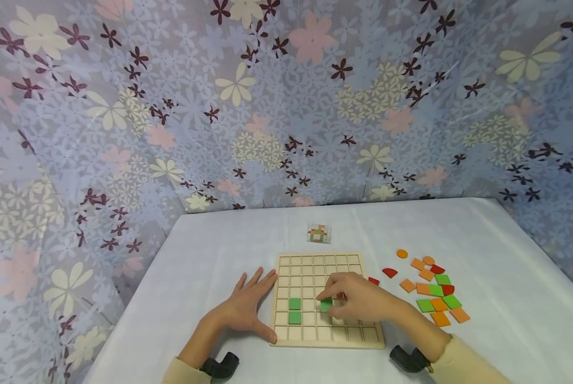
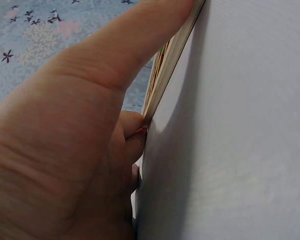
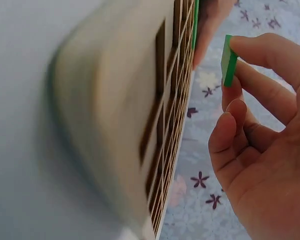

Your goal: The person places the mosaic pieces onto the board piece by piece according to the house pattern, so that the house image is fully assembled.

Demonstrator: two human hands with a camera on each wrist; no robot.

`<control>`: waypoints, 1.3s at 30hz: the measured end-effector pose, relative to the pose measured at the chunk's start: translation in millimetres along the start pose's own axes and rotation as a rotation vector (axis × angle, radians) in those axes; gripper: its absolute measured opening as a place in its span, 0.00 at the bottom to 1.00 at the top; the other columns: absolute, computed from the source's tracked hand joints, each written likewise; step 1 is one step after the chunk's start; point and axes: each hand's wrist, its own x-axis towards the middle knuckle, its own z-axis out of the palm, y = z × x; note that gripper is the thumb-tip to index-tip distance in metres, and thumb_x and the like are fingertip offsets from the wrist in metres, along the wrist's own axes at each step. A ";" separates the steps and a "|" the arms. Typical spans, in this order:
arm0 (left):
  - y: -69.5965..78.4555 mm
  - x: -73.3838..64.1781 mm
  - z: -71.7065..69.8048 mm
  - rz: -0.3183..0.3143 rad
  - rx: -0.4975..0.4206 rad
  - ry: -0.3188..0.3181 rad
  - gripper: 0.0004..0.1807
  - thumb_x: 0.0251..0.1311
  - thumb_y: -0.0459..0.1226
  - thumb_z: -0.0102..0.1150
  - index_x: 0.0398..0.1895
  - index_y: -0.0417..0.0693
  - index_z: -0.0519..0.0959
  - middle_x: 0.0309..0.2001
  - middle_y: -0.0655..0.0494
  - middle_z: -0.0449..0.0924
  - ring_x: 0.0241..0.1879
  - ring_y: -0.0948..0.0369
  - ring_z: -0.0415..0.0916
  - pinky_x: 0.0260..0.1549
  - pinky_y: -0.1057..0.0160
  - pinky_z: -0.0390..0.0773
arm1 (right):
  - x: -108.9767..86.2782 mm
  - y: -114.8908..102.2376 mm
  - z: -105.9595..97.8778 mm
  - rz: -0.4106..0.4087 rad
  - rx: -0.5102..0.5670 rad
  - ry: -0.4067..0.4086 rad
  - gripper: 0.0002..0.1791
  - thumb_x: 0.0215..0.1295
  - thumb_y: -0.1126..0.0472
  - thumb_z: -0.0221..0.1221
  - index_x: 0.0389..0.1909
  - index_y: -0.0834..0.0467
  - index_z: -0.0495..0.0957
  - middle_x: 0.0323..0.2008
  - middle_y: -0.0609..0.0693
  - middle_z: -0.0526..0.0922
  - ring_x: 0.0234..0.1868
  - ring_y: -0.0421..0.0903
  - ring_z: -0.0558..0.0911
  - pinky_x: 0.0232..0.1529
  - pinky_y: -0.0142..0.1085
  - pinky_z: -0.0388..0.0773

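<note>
A wooden grid board (image 1: 310, 337) lies on the table in the head view. Two green square tiles, an upper one (image 1: 294, 303) and a lower one (image 1: 294, 318), sit in neighbouring cells at its left. My right hand (image 1: 358, 296) pinches another green square tile (image 3: 229, 61) between thumb and fingertips, over the board's middle; the right wrist view shows it held apart from the grid. My left hand (image 1: 243, 306) lies with fingers spread, its thumb (image 2: 105, 55) and fingertips touching the board's left edge.
Right of the board are scattered loose tiles: orange squares (image 1: 440, 319), light green squares (image 1: 425, 305), orange discs (image 1: 402, 254) and red quarter-rounds (image 1: 389, 272). A red piece (image 1: 373, 281) lies by the board's right edge. Behind the board is a small pattern card (image 1: 319, 233). A flowered curtain (image 1: 267, 106) hangs behind the table.
</note>
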 end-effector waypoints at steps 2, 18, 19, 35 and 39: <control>0.8 -1.0 -1.2 -0.002 -0.002 0.001 0.77 0.21 0.78 0.63 0.77 0.53 0.45 0.76 0.60 0.41 0.74 0.52 0.30 0.67 0.43 0.29 | 3.4 -4.1 3.7 -0.016 -0.025 -0.012 0.15 0.60 0.56 0.66 0.49 0.49 0.85 0.36 0.37 0.76 0.29 0.41 0.74 0.28 0.30 0.73; -1.2 0.2 -3.0 -0.008 -0.005 -0.001 0.77 0.21 0.78 0.63 0.77 0.54 0.45 0.76 0.62 0.40 0.74 0.55 0.29 0.68 0.45 0.28 | 26.8 -23.0 24.0 -0.070 -0.067 -0.041 0.13 0.58 0.57 0.67 0.45 0.48 0.86 0.35 0.36 0.77 0.31 0.36 0.75 0.31 0.27 0.74; -0.9 0.3 -3.0 -0.007 -0.005 -0.003 0.77 0.21 0.78 0.63 0.77 0.54 0.45 0.76 0.62 0.40 0.74 0.55 0.29 0.68 0.45 0.28 | 27.1 -23.8 25.4 -0.064 -0.063 -0.044 0.13 0.58 0.56 0.67 0.45 0.48 0.86 0.35 0.35 0.77 0.31 0.36 0.75 0.31 0.27 0.74; -0.8 -0.2 -3.7 0.010 0.008 -0.011 0.76 0.22 0.77 0.63 0.78 0.53 0.44 0.76 0.60 0.40 0.74 0.53 0.30 0.67 0.44 0.29 | 29.1 -33.0 50.5 -0.093 -0.129 -0.040 0.09 0.62 0.52 0.64 0.42 0.45 0.86 0.31 0.33 0.73 0.27 0.30 0.70 0.29 0.24 0.71; 0.2 0.6 -1.8 0.005 -0.011 -0.008 0.76 0.21 0.77 0.64 0.77 0.54 0.45 0.76 0.60 0.40 0.74 0.53 0.30 0.67 0.44 0.28 | 28.9 -34.5 55.0 -0.114 -0.141 -0.031 0.09 0.61 0.53 0.65 0.42 0.45 0.86 0.31 0.33 0.73 0.25 0.29 0.70 0.26 0.23 0.70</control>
